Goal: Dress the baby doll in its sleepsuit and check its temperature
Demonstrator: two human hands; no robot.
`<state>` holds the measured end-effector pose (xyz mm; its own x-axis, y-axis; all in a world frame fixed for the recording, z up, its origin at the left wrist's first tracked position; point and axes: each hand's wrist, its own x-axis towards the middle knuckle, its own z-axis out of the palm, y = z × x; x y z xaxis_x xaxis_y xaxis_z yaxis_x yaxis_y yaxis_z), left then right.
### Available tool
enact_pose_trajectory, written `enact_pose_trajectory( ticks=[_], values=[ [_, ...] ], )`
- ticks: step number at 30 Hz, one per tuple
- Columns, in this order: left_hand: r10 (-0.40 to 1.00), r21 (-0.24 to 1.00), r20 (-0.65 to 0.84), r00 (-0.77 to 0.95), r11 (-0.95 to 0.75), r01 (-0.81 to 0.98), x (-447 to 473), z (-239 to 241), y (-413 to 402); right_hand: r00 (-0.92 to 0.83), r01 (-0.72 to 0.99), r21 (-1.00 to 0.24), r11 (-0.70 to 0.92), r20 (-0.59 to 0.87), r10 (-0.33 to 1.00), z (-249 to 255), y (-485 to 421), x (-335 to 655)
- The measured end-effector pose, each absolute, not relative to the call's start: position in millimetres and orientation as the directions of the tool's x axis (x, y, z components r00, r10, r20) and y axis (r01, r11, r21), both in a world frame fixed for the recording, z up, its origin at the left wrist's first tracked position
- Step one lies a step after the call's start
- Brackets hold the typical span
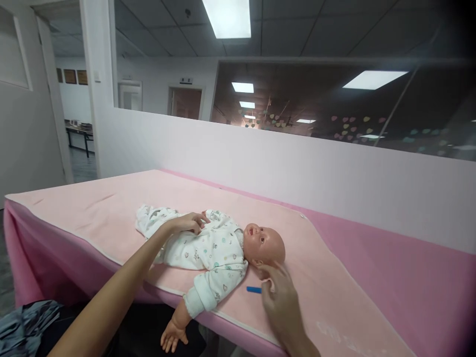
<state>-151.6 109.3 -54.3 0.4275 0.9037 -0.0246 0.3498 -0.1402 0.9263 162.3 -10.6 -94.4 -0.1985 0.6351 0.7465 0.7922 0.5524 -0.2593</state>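
A baby doll (pixel 264 243) lies on its back on a pink mat (pixel 320 307), dressed in a white patterned outfit (pixel 219 248). My left hand (pixel 190 223) rests on the doll's belly with its fingers loosely bent and apart, holding nothing I can see. Beside the doll's ear, my right hand (pixel 280 300) is closed, thumb and fingers bent together. A small pale bit shows between them, too blurred to name. A short blue stick (pixel 254 289) sticks out at the right hand's left edge; its other end is hidden. The doll's near arm (pixel 180 320) hangs over the mat's front edge.
The mat covers a table with a pink cloth (pixel 409 267). Behind it stands a white wall (pixel 260 153) with a long window above. At the left is an open doorway with a side table (pixel 80 130) beyond. Dark fabric (pixel 33 322) lies at the lower left.
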Motion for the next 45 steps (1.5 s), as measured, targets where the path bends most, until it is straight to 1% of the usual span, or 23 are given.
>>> enact_pose_trajectory(
  ticks=[2,4,6,7,9,12,14,16,17,19,20,22,24,26,28,30,32,33,35,37,38,41,45],
  values=[
    [0.925,0.827,0.007,0.380,-0.219,0.518,-141,-48,119,-0.136,0.850,-0.344,0.399,0.589,0.797,-99,-11,198],
    [0.936,0.708,0.222,0.274,-0.348,0.615,-123,-46,129,-0.143,0.860,-0.382,0.340,0.459,0.877,-103,-11,220],
    [0.862,0.636,0.469,0.192,-0.480,0.604,-101,-50,137,-0.163,0.848,-0.409,0.338,0.405,0.899,-105,-12,229],
    [0.832,0.639,0.524,0.181,-0.524,0.563,-91,-53,139,-0.171,0.838,-0.422,0.345,0.397,0.902,-105,-14,230],
    [0.839,0.711,0.499,0.217,-0.540,0.451,-73,-61,140,-0.200,0.815,-0.449,0.365,0.373,0.906,-101,-19,227],
    [0.853,0.805,0.385,0.352,-0.497,0.325,-64,-70,136,-0.230,0.776,-0.516,0.363,0.304,0.924,-86,-28,220],
    [0.818,0.829,0.342,0.463,-0.495,0.262,-67,-71,133,-0.217,0.737,-0.582,0.343,0.277,0.936,-71,-32,216],
    [0.778,0.826,0.320,0.540,-0.508,0.243,-71,-70,130,-0.189,0.691,-0.640,0.337,0.291,0.938,-54,-32,212],
    [0.780,0.820,0.321,0.537,-0.513,0.254,-73,-70,130,-0.174,0.671,-0.656,0.345,0.314,0.934,-47,-30,209],
    [0.832,0.830,0.364,0.418,-0.494,0.260,-74,-70,132,-0.148,0.653,-0.653,0.383,0.387,0.910,-33,-22,201],
    [0.868,0.855,0.389,0.310,-0.465,0.229,-74,-71,133,-0.141,0.657,-0.631,0.412,0.434,0.890,-27,-16,194],
    [0.918,0.916,0.389,0.080,-0.394,0.078,-74,-72,136,-0.155,0.699,-0.541,0.468,0.524,0.837,-17,-2,177],
    [0.945,0.940,0.325,-0.032,-0.326,-0.103,-76,-73,138,-0.204,0.774,-0.394,0.495,0.585,0.785,-8,15,155],
    [0.960,0.937,0.276,-0.036,-0.278,-0.214,-77,-73,138,-0.267,0.859,-0.215,0.465,0.588,0.764,-3,34,129],
    [0.960,0.928,0.279,0.007,-0.267,-0.260,-79,-73,136,-0.318,0.913,-0.048,0.405,0.539,0.780,0,53,104],
    [0.948,0.921,0.312,0.072,-0.282,-0.269,-78,-73,135,-0.337,0.935,0.062,0.349,0.461,0.821,-1,69,83],
    [0.932,0.930,0.337,0.138,-0.305,-0.206,-77,-74,137,-0.332,0.942,0.101,0.320,0.414,0.847,-5,81,69],
    [0.931,0.943,0.330,0.159,-0.316,-0.108,-77,-75,139,-0.328,0.944,0.103,0.314,0.405,0.853,-7,86,64],
    [0.945,0.931,0.288,0.154,-0.314,0.186,-77,-77,145,-0.324,0.945,0.099,0.311,0.399,0.858,-11,91,60],
    [0.961,0.849,0.257,0.103,-0.275,0.451,-80,-78,155,-0.316,0.948,0.103,0.300,0.392,0.864,-14,94,61],
    [0.963,0.804,0.258,0.079,-0.260,0.535,-82,-78,159,-0.311,0.950,0.108,0.293,0.388,0.867,-15,95,63],
    [0.945,0.680,0.322,0.058,-0.273,0.681,-85,-75,173,-0.300,0.954,0.131,0.271,0.372,0.878,-16,97,67],
    [0.889,0.465,0.420,0.180,-0.382,0.799,-76,-69,182,-0.312,0.948,0.181,0.263,0.352,0.883,-17,99,64]
  ],
)
